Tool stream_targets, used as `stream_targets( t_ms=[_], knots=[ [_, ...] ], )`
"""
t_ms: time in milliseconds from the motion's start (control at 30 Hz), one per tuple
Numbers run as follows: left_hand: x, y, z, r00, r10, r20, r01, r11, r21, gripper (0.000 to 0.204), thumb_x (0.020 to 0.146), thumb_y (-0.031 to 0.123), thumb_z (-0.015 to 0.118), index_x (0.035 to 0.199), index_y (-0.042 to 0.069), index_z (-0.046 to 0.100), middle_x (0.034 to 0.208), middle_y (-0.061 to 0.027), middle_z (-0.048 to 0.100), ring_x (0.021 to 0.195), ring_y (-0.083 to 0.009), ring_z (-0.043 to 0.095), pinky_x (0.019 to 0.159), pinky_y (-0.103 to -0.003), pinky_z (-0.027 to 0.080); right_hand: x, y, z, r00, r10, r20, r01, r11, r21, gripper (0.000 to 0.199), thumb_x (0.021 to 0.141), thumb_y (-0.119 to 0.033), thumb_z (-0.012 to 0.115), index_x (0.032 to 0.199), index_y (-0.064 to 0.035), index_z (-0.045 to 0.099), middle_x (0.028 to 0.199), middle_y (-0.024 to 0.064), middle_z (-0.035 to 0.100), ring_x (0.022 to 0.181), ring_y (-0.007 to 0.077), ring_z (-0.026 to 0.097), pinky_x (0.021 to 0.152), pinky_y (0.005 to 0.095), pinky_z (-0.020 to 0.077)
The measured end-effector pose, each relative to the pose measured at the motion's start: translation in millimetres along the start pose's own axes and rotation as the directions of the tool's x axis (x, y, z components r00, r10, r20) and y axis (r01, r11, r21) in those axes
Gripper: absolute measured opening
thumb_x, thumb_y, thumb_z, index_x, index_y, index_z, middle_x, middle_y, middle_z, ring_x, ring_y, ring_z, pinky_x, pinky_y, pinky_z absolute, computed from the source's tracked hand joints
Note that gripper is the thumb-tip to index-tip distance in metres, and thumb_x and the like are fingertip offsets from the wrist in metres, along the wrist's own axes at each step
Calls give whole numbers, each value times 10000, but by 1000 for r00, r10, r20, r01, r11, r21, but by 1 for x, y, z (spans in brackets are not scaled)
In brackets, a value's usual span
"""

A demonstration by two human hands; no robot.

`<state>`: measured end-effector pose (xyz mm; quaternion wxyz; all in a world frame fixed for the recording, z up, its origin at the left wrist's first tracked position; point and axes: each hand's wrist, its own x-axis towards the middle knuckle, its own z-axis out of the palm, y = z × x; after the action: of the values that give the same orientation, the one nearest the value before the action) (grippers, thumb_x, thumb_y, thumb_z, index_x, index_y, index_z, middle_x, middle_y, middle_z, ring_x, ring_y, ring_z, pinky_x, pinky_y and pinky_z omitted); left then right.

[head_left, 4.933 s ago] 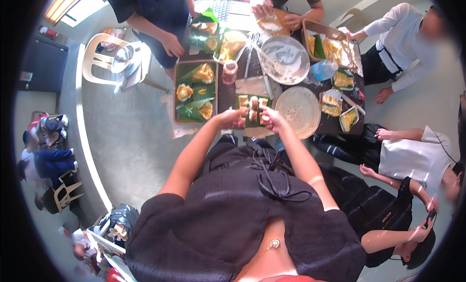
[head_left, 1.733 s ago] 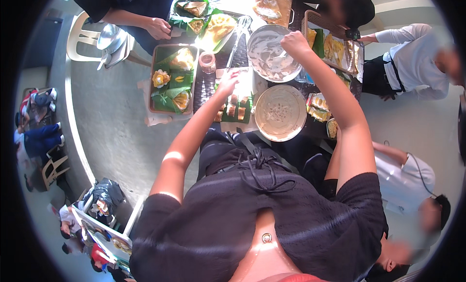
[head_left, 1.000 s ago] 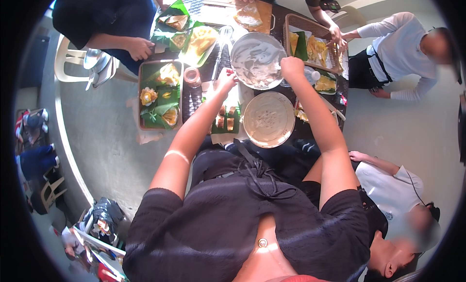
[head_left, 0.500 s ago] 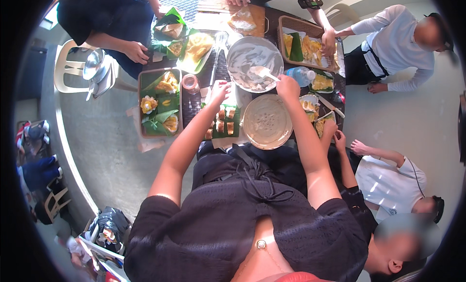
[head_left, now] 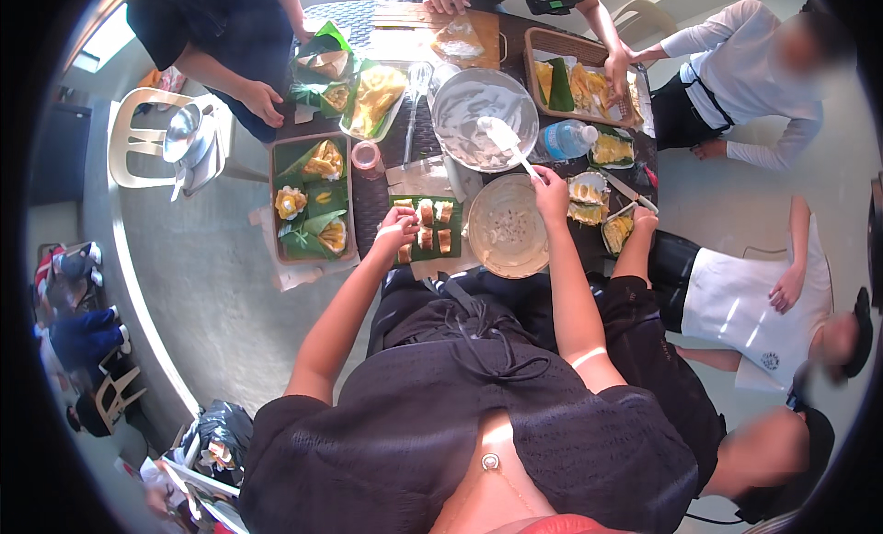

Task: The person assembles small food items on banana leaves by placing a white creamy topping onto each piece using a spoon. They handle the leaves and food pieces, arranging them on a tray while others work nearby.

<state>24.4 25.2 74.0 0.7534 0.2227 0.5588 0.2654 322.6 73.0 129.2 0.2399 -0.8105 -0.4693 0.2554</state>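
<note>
My right hand (head_left: 552, 195) is closed round the handle of a white spatula (head_left: 499, 133). Its blade, coated in cream, is over a large bowl (head_left: 452, 146) smeared with white cream. My left hand (head_left: 397, 228) hovers at the left side of a green leaf (head_left: 451, 251) bearing several small cut pieces of roll (head_left: 425, 212). Its fingers are drawn together in a pinch; whether anything is between them is too small to make out. Between my forearms sits a second, pale round bowl (head_left: 509, 249) with cream residue inside.
A leaf-lined tray (head_left: 348, 198) of food stands left, beside a small jar (head_left: 367, 157). A whisk (head_left: 413, 111) lies farther back. A water bottle (head_left: 567, 140), a knife (head_left: 635, 192) and a wicker basket (head_left: 531, 60) are on the right. Several people's hands surround the table.
My left hand has come down and nearer, to the cut rolls. My right hand has drawn back toward me with the spatula. A neighbour on the right has lowered an arm.
</note>
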Motion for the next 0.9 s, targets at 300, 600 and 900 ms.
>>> stream_targets(
  t_ms=[300,600,900],
  knots=[
    [-12,22,-9,999,32,-16,-30,992,120,165,840,147,384,987,103,446,937,-30,513,824,-123,510,721,-276,399,-32,18,-9,903,233,360,-427,562,708,240,778,-69,544,1017,-88,548,640,-50,496,490,-9,401,433,112,324],
    [-11,16,-14,998,43,49,-51,982,179,181,817,162,404,985,122,461,940,-4,514,816,-105,516,713,-267,400,-70,18,-19,854,222,471,-520,302,799,267,785,-71,528,1049,-110,519,652,-38,498,502,7,432,450,110,374],
    [-25,15,-10,995,-12,101,-11,973,230,186,816,151,393,985,119,466,937,2,509,809,-93,515,691,-247,393,-91,26,-22,855,161,492,-517,220,827,305,772,-83,544,1072,-118,498,671,-21,505,512,35,439,470,152,387]
  ],
)
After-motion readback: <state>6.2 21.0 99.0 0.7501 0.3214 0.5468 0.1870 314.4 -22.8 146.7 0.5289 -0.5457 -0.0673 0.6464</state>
